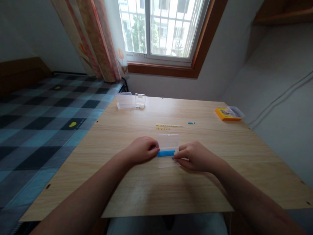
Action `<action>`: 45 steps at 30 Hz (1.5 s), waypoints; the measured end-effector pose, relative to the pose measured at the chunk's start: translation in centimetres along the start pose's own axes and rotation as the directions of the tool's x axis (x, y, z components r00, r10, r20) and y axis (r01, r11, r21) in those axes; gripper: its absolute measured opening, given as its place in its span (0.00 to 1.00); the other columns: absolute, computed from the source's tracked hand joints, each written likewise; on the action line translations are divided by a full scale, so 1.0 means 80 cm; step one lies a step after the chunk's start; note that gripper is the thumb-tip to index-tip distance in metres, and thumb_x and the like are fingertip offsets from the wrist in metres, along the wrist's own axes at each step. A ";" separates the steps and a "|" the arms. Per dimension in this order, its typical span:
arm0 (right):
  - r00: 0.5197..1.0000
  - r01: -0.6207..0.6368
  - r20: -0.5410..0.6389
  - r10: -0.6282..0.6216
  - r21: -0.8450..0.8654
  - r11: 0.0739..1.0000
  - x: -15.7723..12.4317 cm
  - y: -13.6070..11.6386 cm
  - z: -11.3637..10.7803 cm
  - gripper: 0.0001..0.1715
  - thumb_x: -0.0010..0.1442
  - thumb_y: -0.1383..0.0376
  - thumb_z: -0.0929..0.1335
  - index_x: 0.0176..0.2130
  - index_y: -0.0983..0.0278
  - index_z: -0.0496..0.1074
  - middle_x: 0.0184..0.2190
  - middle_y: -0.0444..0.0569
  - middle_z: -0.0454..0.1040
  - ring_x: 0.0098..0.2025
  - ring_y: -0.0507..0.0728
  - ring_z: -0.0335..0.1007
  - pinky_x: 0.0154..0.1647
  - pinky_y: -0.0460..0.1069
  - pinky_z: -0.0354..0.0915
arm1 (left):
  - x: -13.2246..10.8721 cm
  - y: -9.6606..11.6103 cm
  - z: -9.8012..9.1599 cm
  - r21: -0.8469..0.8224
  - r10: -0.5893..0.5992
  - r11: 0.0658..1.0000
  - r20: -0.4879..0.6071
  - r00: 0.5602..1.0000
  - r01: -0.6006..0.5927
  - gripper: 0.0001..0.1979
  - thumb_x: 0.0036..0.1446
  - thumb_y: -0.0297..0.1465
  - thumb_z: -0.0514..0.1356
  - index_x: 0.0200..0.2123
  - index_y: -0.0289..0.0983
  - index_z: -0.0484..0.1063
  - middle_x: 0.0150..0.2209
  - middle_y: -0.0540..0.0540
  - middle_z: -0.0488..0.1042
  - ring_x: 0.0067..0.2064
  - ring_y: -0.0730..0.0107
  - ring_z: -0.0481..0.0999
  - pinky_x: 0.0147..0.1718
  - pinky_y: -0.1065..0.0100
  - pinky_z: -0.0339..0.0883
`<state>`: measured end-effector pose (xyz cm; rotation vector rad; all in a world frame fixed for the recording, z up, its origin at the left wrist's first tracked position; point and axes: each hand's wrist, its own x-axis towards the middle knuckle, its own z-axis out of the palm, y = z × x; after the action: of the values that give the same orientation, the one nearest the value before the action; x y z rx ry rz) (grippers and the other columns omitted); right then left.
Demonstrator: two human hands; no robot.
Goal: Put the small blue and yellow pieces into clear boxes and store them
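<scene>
A clear plastic box [168, 140] lies open before me, its lid raised at the far side. Side by side in it, a row of blue pieces [166, 153] fills the back part of the base. My left hand [144, 149] grips the box's left edge between thumb and fingers. Over the right front of the base, my right hand [193, 156] pinches a small blue piece [172, 158]; only its tip shows past the fingers. Beyond the box lie two rows of small yellow pieces [169, 126] and a few loose blue pieces [191, 123].
Two more clear boxes, a larger one [124, 101] and a smaller one [140, 101], stand open at the far left of the wooden table [117, 195]. An orange box [226, 115] with a clear lid [236, 112] on it sits far right. A checked bed [49, 107] adjoins on the left.
</scene>
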<state>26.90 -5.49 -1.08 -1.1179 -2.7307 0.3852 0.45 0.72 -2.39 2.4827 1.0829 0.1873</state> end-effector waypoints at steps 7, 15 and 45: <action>1.000 -0.009 -0.004 0.009 -0.021 1.000 0.002 0.001 0.002 0.12 0.64 0.67 0.66 0.35 0.60 0.81 0.29 0.45 0.78 0.26 0.50 0.65 0.29 0.48 0.49 | 0.001 0.000 0.001 0.005 0.003 1.000 0.003 1.000 -0.003 0.11 0.61 0.36 0.57 0.32 0.39 0.77 0.32 0.47 0.78 0.34 0.66 0.73 0.33 0.67 0.60; 1.000 -0.019 0.017 0.020 -0.004 1.000 0.003 -0.002 0.001 0.11 0.62 0.68 0.67 0.35 0.61 0.81 0.31 0.45 0.80 0.29 0.51 0.69 0.31 0.48 0.51 | 0.000 -0.001 0.002 -0.010 0.020 1.000 -0.014 1.000 -0.020 0.11 0.61 0.36 0.58 0.32 0.39 0.77 0.32 0.47 0.78 0.34 0.66 0.73 0.33 0.67 0.60; 0.990 -0.140 -0.028 0.138 -0.102 0.985 0.006 0.002 0.004 0.11 0.66 0.65 0.67 0.37 0.59 0.81 0.30 0.45 0.78 0.27 0.50 0.65 0.30 0.48 0.47 | 0.000 -0.001 0.003 0.008 0.037 0.999 -0.008 0.999 -0.037 0.11 0.61 0.35 0.57 0.32 0.39 0.78 0.34 0.46 0.80 0.36 0.65 0.75 0.34 0.66 0.61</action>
<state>26.62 -5.10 -1.40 -1.3357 -2.6905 0.2511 0.47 0.67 -2.59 2.5129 1.0432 0.2042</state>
